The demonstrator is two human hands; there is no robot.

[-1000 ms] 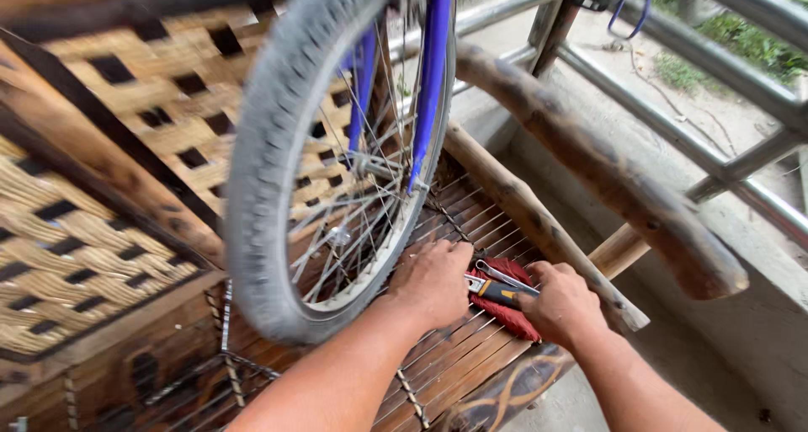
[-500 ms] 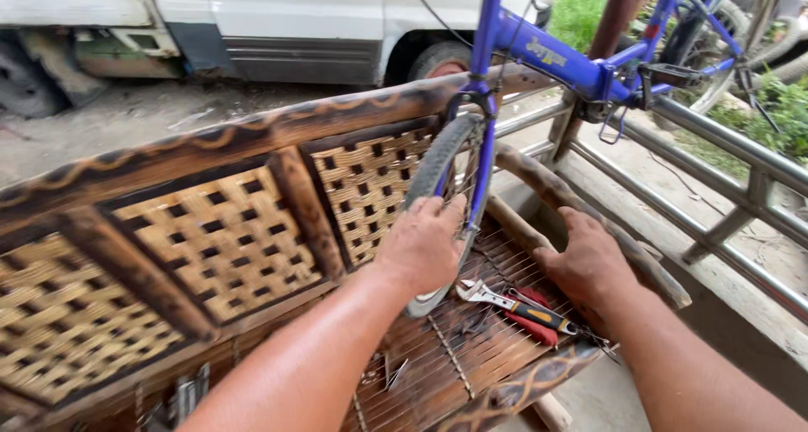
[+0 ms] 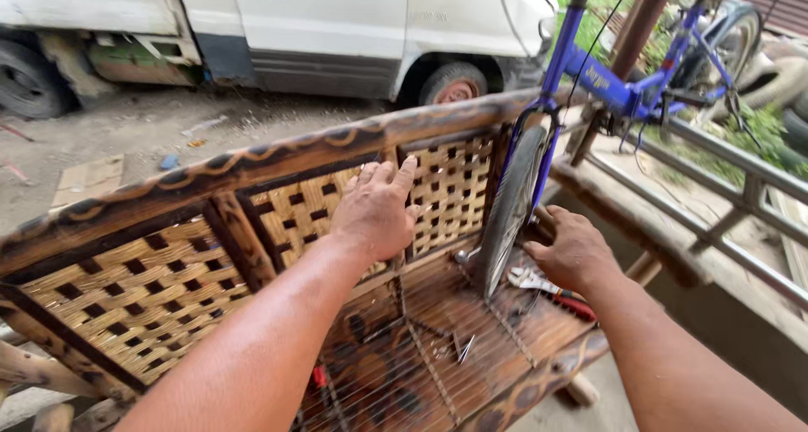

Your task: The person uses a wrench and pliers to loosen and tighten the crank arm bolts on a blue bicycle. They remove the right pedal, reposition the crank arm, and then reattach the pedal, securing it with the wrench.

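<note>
Woven cane bench back (image 3: 143,293), left hand (image 3: 374,213) spread, right hand (image 3: 576,251) beside rubber tyre (image 3: 511,205)

Left hand (image 3: 374,209) raised, fingers spread, palm forward; right hand (image 3: 575,251) lower, palm down, fingers curled.

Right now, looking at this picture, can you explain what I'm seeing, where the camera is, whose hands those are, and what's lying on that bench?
This is one view from a camera worn on a person's head, looking down along both bare arms. The left hand hangs open in front of the woven backrest of a wooden bench and holds nothing. The right hand is lower, by the grey front tyre of a blue bicycle whose wheel stands on the slatted seat. It seems to grip nothing, though its fingertips are hidden. Just under that hand lie pliers with red handles. A few small metal pieces are scattered mid-seat. Behind the bench stands a white vehicle.
</note>
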